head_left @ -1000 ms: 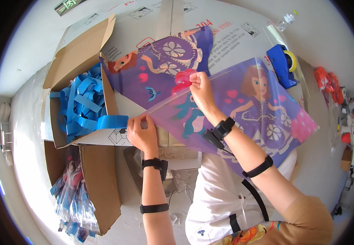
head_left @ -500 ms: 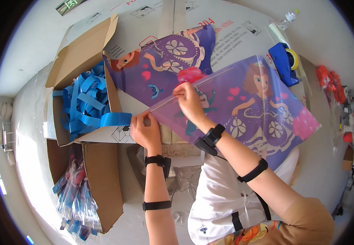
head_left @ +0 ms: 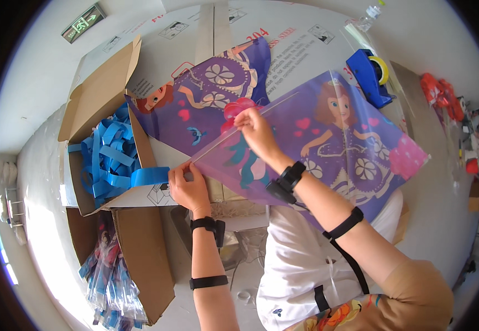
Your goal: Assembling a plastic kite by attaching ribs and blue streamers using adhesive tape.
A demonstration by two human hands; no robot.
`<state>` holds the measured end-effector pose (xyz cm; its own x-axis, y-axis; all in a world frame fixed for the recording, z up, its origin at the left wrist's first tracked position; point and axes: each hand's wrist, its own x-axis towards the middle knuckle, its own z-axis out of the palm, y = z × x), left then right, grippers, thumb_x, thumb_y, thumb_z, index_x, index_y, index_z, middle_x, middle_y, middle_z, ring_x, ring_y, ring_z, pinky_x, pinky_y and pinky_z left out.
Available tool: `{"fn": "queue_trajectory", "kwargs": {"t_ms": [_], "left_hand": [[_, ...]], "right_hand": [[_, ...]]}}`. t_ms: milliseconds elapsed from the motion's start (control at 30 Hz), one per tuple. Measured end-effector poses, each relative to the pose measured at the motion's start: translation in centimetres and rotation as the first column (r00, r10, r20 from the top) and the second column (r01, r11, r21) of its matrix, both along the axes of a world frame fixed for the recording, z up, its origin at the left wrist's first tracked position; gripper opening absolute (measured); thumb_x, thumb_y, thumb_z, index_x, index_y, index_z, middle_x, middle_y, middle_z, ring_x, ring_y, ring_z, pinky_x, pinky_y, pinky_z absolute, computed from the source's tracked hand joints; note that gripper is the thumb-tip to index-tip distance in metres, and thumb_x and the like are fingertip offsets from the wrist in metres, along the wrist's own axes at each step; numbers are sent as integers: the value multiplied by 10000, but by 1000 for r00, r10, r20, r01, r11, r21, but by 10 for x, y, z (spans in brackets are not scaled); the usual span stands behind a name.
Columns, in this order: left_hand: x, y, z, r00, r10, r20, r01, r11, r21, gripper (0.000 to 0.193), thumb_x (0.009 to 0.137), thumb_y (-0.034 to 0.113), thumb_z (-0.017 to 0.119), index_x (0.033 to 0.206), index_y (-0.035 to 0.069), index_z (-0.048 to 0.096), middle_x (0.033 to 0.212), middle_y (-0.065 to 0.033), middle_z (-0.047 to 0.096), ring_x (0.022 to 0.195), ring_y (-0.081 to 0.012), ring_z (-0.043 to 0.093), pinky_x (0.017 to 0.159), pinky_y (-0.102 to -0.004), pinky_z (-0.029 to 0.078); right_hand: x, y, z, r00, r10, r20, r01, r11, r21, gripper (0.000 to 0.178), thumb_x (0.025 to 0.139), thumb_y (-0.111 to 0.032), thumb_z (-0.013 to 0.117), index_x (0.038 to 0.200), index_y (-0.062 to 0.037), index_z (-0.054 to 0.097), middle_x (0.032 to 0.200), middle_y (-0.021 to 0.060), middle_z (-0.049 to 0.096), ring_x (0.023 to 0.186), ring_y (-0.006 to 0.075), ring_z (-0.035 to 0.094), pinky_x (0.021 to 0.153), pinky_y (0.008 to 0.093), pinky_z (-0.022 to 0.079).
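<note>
A thin, glossy purple plastic sheet (head_left: 305, 132) with a cartoon princess, hearts and balloons on it lies slanting over the table's near edge and my lap. Along its upper left edge runs a narrow pale strip. My left hand (head_left: 188, 187) pinches the sheet's left corner, beside the end of a blue ribbon. Farther up the same edge, my right hand (head_left: 256, 132) has thumb and fingers closed on the sheet. Under and beyond it lies a second purple sheet (head_left: 159, 124) with the same kind of print, partly covered.
At left, an open cardboard box (head_left: 93, 88) holds blue ribbon strips (head_left: 112, 149). Below stands another box (head_left: 145, 248) with bagged items (head_left: 112, 276). A blue tape dispenser (head_left: 367, 77) sits at the table's right, near a clear bottle (head_left: 369, 19).
The view has shifted a little, so table, boxes and sheets sit slightly differently in it. Both hands keep their grip on the sheet's edge, the right hand at nearly the same spot.
</note>
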<state>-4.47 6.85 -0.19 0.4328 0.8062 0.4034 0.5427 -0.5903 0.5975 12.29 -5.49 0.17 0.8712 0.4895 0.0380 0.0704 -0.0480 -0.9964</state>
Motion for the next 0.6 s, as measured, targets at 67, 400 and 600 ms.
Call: {"fn": "queue_trajectory", "kwargs": {"t_ms": [67,400,600], "left_hand": [[2,-3,-3,1000,-12,7,12,1000,13,60,844,182,679,842,122,686,855,6,600,679,-191,560,611,-337,453],[6,-5,4,998,8,-62,-10,999,-32,36,805,142,667,829,117,657,841,-10,607,736,-231,602,632,-372,474],[5,-4,6,997,16,-74,-19,999,-42,39,809,149,661,835,120,661,847,-9,610,724,-226,601,628,-365,476]], "right_hand": [[20,-13,-1,998,-20,-61,18,999,-27,212,838,116,451,981,-6,550,919,96,638,910,183,647,798,310,529],[53,-42,-13,990,50,129,-45,998,-42,226,828,151,461,979,-1,531,951,101,630,881,197,645,809,308,535],[119,-102,-10,983,-89,162,115,982,-152,226,856,127,456,1024,-9,522,1000,91,621,972,174,631,880,289,508]]}}
